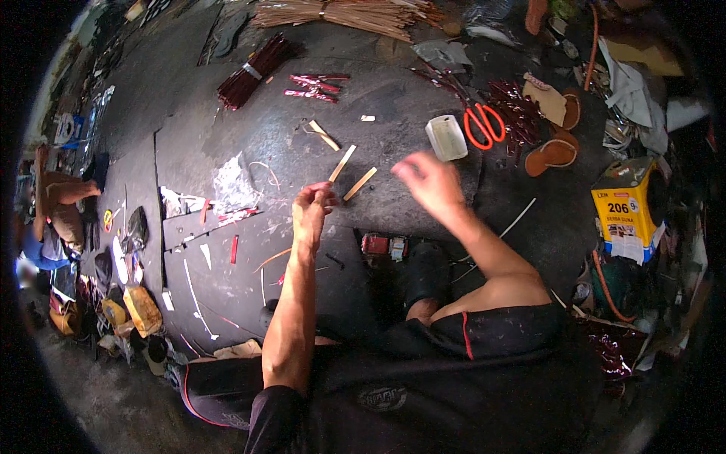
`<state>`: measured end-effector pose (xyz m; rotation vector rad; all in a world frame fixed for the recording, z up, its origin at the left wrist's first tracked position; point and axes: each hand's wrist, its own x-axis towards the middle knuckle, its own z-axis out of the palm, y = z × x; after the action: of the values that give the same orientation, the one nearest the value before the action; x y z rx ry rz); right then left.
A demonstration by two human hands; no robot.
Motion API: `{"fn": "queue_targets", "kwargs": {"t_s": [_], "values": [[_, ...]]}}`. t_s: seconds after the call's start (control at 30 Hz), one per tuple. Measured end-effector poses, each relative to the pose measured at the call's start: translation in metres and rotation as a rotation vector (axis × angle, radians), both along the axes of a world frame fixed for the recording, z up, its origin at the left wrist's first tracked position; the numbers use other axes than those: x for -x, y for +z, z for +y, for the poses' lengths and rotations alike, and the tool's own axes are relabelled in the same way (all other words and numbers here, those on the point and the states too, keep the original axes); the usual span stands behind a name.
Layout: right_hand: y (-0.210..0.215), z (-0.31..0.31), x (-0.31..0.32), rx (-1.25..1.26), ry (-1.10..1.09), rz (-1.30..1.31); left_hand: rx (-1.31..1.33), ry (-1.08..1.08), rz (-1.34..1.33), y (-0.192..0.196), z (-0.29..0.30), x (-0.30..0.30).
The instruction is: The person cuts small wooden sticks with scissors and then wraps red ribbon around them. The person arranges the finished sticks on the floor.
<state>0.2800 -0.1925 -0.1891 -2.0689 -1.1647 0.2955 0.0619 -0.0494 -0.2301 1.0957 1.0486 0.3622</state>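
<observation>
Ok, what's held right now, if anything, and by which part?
The left hand appears to have a tan strip in its grip, by the near end. The right hand is blurred; whether it holds anything cannot be told.

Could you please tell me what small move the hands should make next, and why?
Perhaps bring the right hand across to steady the upper end of the pale strip: the left hand seems to pinch only its lower end, leaving the upper end free, and the right hand, though blurred, is close by.
</observation>
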Motion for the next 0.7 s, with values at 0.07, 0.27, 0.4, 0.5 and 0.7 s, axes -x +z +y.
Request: {"fn": "queue_targets", "kwargs": {"t_s": [0.07,0.27,0.4,0.5,0.7], "values": [[0.014,-0.013,-0.047,0.044,-0.184,-0.270,0.098,-0.288,-0.225,0.053,-0.006,-0.022],[-0.007,-0.043,-0.100,0.333,0.012,-0.493,0.477,-1.001,-1.140,0.241,-0.083,-0.044],[-0.009,-0.046,-0.102,0.270,0.056,-0.484,0.577,-0.920,-1.380,0.268,-0.108,-0.043],[-0.009,-0.046,-0.101,0.244,0.056,-0.477,0.634,-0.976,-1.170,0.265,-0.103,-0.039],[-0.012,-0.052,-0.102,0.326,0.009,-0.478,-0.321,-0.950,-0.098,0.170,-0.054,-0.062]]}}
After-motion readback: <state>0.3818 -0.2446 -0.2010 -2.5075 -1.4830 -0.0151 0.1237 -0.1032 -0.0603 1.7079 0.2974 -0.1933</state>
